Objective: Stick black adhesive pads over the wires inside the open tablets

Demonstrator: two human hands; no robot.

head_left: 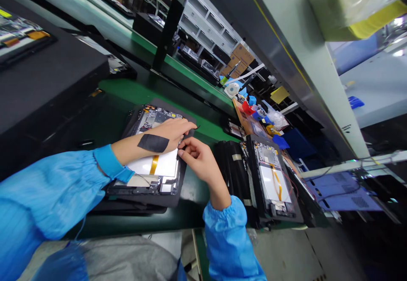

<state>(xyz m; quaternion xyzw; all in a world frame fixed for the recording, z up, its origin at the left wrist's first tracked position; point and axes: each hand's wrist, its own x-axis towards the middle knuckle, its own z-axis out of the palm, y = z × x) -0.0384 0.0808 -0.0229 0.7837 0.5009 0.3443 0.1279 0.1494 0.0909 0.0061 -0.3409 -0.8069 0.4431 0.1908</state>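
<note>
An opened tablet (162, 166) lies on a stack in front of me, its circuit board at the top and its white battery crossed by an orange ribbon cable (154, 165). Over its upper right part reaches my left hand (174, 132), fingers bent together; a thin dark tip shows beyond them, too small to name. A black rectangular patch (153, 143) sticks to the back of this hand near the wrist. My right hand (199, 158) is at the tablet's right edge, close to the left fingers, with thumb and forefinger pinched. What the pinch holds is hidden.
Another opened tablet (270, 175) leans on a stack at the right, beside black slabs (233, 166). A large black foam block (47, 65) stands left. A metal shelf post (286, 56) slants across the upper right. Small parts and a white fan (232, 89) sit behind.
</note>
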